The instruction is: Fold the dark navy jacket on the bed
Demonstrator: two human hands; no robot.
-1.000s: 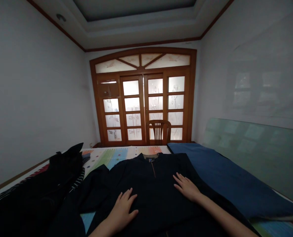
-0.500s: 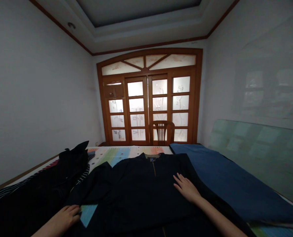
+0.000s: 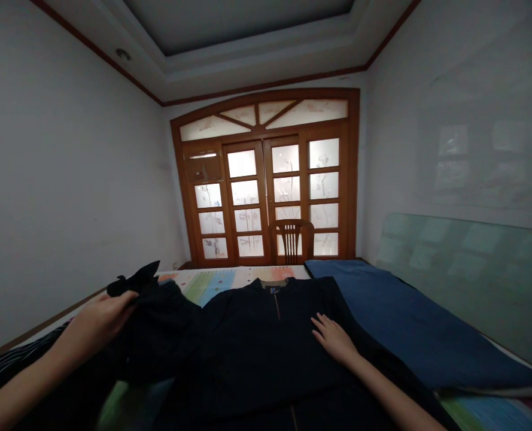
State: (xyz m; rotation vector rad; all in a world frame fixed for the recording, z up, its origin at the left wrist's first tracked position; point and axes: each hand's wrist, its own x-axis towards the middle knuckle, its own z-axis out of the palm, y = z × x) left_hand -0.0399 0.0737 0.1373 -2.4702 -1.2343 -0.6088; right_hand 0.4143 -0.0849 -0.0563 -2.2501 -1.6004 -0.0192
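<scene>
A dark zip-front jacket (image 3: pixel 252 341) is spread out with its collar pointing away from me. My left hand (image 3: pixel 108 311) is closed around the end of the jacket's left-side sleeve (image 3: pixel 167 329), which it holds raised off the surface. My right hand (image 3: pixel 335 338) lies flat on the jacket's right chest, fingers spread and holding nothing. The lower edge of the jacket runs out of the picture.
Black clothing (image 3: pixel 86 383) and a striped garment (image 3: pixel 18 353) lie at the left. Folded blue fabric (image 3: pixel 404 323) is at the right, by a pale green panel (image 3: pixel 467 269). A colourful patterned cover (image 3: pixel 212 284) lies underneath. Beyond stands a wooden chair (image 3: pixel 291 239).
My left hand has moved up and away from me, lifting the sleeve end off the cover. My right hand stays in place on the jacket.
</scene>
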